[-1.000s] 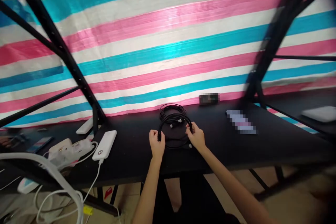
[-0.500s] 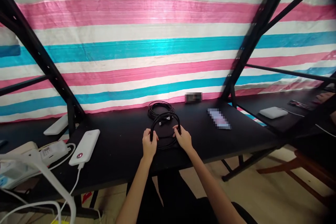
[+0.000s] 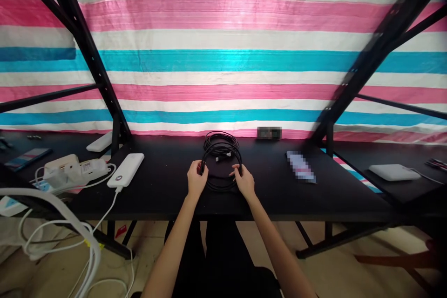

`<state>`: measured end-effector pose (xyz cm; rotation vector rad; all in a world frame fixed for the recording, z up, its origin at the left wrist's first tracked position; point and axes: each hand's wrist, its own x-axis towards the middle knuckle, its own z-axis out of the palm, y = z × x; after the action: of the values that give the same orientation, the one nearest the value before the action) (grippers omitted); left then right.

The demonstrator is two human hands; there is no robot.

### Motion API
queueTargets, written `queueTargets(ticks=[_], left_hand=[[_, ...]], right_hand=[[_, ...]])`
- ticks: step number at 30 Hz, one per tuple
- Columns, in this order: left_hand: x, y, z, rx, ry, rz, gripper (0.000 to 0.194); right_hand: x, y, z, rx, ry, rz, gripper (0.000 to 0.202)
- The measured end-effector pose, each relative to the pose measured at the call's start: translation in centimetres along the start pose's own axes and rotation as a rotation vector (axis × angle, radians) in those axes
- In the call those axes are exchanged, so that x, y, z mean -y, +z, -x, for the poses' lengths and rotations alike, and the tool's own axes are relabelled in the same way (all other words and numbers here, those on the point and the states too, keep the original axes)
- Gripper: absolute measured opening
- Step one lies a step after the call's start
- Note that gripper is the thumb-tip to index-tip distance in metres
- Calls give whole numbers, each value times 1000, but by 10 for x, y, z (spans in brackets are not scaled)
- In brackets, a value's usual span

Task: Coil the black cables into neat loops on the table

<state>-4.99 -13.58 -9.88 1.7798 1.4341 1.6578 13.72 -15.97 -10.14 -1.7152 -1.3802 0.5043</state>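
Observation:
A coiled black cable (image 3: 221, 188) is held as a loop between both hands, over the black table near its front edge. My left hand (image 3: 197, 179) is closed round the loop's left side, and my right hand (image 3: 243, 180) pinches its right side. Just behind the hands, a second black cable coil (image 3: 221, 137) lies on the table, partly overlapped in view by the held loop. Two small light connectors (image 3: 223, 157) show inside the upper part of the loop.
A white power bank (image 3: 126, 170) with a plugged-in cable lies to the left, beside a power strip (image 3: 75, 172). To the right are a blurred phone (image 3: 301, 166) and a small dark box (image 3: 269, 133). Black metal frame posts (image 3: 363, 67) flank the black table (image 3: 279, 205).
The camera view has turned to the left and levelled, so the table and posts appear shifted right. Both hands still hold the loop, which looks slightly lower against the rear coil.

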Motion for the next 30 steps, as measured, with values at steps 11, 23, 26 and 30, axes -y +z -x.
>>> queueTargets(ticks=[11,23,26,30], left_hand=[[-1,-1,-2,-7,-95,44,9],[-7,-5,3,83,-101,75,9],[-10,-6,3,135,-106,63,15],[-13,-7,3,178,-127,48,22]], right_hand=[[9,-4,3,-1,34,52,16],[3,-4,4,28,26,-107,24],[0,-3,4,39,33,-167,28],[-3,-2,4,42,49,-219,28]])
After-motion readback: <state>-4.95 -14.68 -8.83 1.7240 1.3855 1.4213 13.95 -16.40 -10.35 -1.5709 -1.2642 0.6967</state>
